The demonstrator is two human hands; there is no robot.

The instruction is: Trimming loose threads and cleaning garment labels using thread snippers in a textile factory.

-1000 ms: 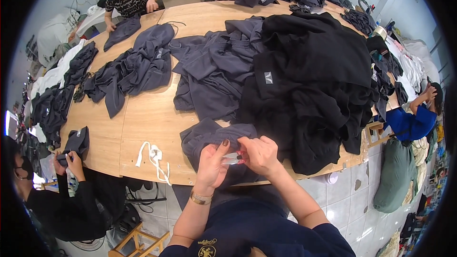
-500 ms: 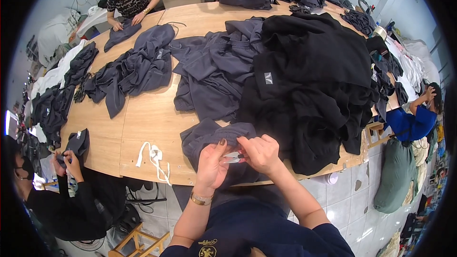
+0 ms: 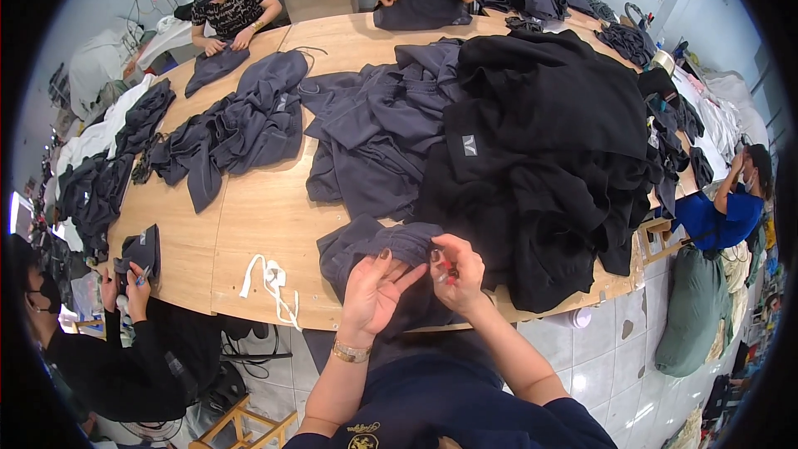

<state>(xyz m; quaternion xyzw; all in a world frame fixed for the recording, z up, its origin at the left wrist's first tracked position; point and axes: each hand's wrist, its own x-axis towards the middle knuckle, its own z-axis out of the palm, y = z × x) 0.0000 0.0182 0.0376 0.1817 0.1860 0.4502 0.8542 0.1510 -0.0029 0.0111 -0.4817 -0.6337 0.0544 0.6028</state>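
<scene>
On the table edge in front of me lies a dark grey garment (image 3: pixel 357 241) with a gathered, elastic-looking waistband. My left hand (image 3: pixel 371 295) is palm up against it, thumb and fingers apart near the waistband. Inside the curled fingers of my right hand (image 3: pixel 465 278) are small thread snips (image 3: pixel 447 268) with red parts. The thumb and forefinger of that hand meet at the right end of the waistband; whether they pinch a thread is too small to tell. The snips' blades are mostly hidden.
A black garment pile (image 3: pixel 549 116) rises at right; grey garments (image 3: pixel 374 133) lie beyond my hands. A white drawstring (image 3: pixel 274 283) lies left on the wooden table (image 3: pixel 249 224). Several people work around it. A green sack (image 3: pixel 697 308) stands on the floor at right.
My right hand has drawn back slightly right, turning the snips into its palm. The left hand's fingers now show extended. Across the table, a person has lowered a grey garment onto the tabletop.
</scene>
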